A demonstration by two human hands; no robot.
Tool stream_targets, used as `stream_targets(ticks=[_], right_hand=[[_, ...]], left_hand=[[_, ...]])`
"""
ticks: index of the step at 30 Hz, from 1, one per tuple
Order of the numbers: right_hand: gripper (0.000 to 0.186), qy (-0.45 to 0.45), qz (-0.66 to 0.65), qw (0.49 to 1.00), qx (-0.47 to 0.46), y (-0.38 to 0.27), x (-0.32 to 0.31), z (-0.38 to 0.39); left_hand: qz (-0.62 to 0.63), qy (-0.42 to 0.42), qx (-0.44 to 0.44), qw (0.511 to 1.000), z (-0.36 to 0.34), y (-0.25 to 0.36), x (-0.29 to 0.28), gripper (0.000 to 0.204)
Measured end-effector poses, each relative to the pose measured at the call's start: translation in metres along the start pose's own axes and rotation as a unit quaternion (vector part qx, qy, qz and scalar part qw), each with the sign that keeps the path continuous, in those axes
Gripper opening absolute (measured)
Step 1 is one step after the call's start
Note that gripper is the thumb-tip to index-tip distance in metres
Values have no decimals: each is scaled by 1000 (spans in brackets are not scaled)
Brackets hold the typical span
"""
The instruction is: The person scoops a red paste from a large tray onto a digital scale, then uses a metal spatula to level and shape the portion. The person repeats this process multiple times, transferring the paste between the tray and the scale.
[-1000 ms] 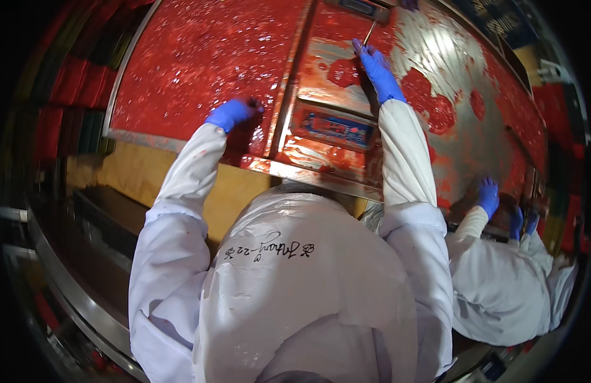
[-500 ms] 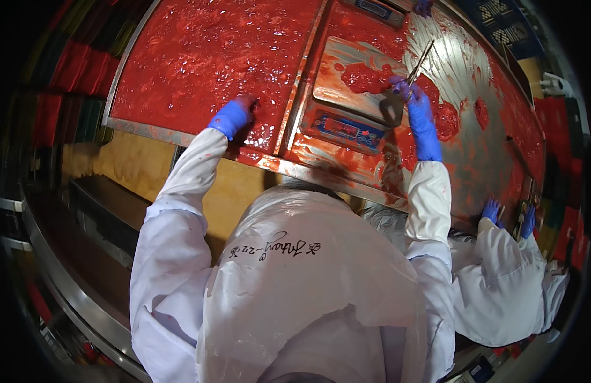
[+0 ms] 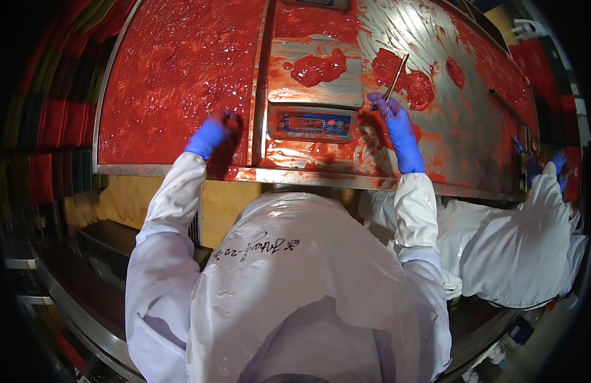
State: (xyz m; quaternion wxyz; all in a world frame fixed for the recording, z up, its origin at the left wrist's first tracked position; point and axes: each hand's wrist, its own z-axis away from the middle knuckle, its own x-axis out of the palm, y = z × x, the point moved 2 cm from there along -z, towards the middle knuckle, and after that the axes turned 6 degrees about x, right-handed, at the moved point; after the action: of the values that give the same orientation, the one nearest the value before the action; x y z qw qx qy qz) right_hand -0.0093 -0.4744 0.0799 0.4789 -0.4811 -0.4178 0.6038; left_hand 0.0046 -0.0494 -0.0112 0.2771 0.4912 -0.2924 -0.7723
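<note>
Head view: right fingers (image 3: 377, 101) grip a thin tool (image 3: 397, 78); blurred left fingers (image 3: 229, 120), grip unclear.

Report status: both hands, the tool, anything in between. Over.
Left grip over red pulp, contact unclear. Right grip closed on thin metal tool. Scale between them, red clump on its plate.

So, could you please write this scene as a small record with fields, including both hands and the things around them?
Left hand: blue glove, over wet red mass in a wide tray; partly blurred, so any grip is unclear
Right hand: blue glove, holding a slim metal tool that points away from the person
Scale: between the hands, farther from the body; one red lump on its plate, blue panel on the near side
Beyond tool: red lumps on smeared metal surface
Co-worker: at right, in white clothing
</note>
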Motion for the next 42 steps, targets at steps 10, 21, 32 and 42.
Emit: stream_targets(ticks=[10, 21, 32, 42], right_hand=[[53, 28, -8, 999, -36, 2, -10, -4], [46, 68, -37, 996, 50, 1, -11, 37], [43, -19, -23, 999, -32, -3, 9, -12], [47, -58, -26, 998, 30, -22, 51, -29]], left_hand=[[131, 20, 234, 963, -32, 232, -18, 28], [-91, 183, 207, 957, -44, 104, -40, 20], [-169, 266, 104, 943, -29, -51, -87, 21], [-180, -172, 48, 967, -3, -5, 15, 19]])
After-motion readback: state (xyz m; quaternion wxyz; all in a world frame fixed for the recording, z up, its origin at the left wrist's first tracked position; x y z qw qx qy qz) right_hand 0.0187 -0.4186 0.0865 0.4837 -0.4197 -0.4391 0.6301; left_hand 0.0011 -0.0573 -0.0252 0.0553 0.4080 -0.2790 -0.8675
